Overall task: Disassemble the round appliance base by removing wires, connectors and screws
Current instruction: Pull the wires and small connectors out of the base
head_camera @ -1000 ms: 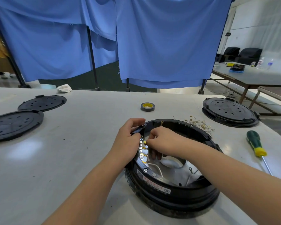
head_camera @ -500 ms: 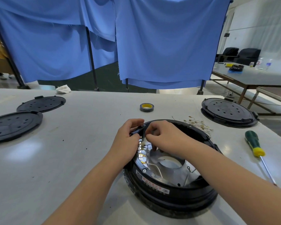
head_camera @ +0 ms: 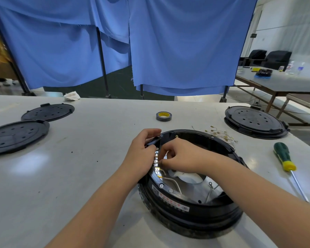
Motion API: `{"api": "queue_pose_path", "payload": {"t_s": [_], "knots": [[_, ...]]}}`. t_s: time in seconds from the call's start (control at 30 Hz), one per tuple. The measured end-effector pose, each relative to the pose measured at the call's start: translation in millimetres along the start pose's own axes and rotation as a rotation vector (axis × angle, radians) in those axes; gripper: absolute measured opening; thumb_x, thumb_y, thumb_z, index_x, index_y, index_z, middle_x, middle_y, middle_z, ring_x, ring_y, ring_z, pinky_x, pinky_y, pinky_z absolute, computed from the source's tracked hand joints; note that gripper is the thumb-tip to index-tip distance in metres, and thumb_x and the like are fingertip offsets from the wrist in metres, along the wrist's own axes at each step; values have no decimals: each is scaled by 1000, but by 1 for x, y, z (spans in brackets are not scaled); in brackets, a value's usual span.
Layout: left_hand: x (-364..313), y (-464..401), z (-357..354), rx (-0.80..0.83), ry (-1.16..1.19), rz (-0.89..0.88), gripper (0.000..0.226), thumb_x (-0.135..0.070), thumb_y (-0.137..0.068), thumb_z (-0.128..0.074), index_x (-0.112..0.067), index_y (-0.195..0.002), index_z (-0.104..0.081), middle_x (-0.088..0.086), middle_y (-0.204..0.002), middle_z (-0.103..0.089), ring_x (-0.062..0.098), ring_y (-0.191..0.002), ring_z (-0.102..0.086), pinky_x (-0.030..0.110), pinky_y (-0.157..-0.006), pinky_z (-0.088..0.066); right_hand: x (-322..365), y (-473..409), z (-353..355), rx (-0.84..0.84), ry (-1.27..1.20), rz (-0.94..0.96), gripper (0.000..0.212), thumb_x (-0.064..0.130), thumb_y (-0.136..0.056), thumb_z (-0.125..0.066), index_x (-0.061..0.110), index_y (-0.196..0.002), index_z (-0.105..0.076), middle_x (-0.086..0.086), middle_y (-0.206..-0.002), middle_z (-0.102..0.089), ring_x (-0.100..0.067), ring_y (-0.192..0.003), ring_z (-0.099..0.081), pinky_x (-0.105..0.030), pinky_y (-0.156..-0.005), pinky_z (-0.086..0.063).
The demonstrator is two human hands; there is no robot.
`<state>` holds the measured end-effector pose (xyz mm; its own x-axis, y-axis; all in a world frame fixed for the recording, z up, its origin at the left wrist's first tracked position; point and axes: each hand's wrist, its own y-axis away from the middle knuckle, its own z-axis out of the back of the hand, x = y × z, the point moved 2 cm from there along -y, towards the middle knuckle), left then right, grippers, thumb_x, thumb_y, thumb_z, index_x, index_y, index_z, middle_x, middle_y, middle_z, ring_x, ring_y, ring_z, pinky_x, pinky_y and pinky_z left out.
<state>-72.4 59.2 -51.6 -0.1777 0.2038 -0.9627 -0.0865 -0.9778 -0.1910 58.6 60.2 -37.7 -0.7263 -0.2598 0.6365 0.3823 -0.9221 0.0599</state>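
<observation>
Your left hand grips the black base rim at frame center, your right hand pinches a terminal row connector, rim label writing unreadable.

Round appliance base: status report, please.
Left hand grips base rim. Right hand pinching at connector row. Nothing in the way.
</observation>
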Motion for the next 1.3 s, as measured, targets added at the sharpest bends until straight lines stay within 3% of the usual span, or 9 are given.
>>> {"api": "queue_pose_path", "payload": {"t_s": [0.3,0.47,0.6,0.77,1.0,1.3], "knots": [[1,0,1,-2,8,1,54,16,-84,-38,-26,-112,-59,-6,-121,-61,10,-117,-56,41,-102,-46,0,-3,-2,-8,-80,18,9,15,-76,-67,19,-79,-75,10,-42,-55,-1,-42,-49,-17,-49,-43],[2,0,0,2,8,2,55,16,-84,-38,-27,-112,-59,-5,-122,-61,13,-118,-56,43,-102,-46,1,-3,-1,-33,-32,26,12,17,-77,-68,24,-67,-68,13,-42,-54,1,-39,-48,-14,-44,-39],[3,-1,0,4,11,5,55,15,-84,-39,-28,-111,-59,-6,-121,-62,14,-117,-57,44,-101,-47,3,0,0,-20,-26,25,13,17,-78,-67,25,-68,-66,15,-41,-54,0,-39,-51,-14,-43,-39],[3,-1,0,2,12,2,55,15,-84,-39,-30,-109,-59,-5,-121,-62,13,-116,-57,43,-101,-47,7,1,1,-47,28,60,12,16,-77,-68,23,-68,-67,12,-40,-49,1,-39,-42,-18,-47,-38],[1,0,0,-2,7,-4,54,16,-84,-39,-27,-111,-59,-4,-121,-62,14,-117,-56,43,-102,-45,5,3,6,-113,58,46,12,19,-76,-69,22,-65,-66,10,-47,-53,0,-44,-46,-20,-52,-42],[2,-1,0,-5,9,-7,56,16,-83,-38,-29,-107,-59,-3,-120,-62,15,-116,-57,42,-102,-46,3,4,10,-189,14,59,3,26,-81,-68,24,-83,-67,9,-53,-55,1,-47,-48,-20,-54,-39]]}}
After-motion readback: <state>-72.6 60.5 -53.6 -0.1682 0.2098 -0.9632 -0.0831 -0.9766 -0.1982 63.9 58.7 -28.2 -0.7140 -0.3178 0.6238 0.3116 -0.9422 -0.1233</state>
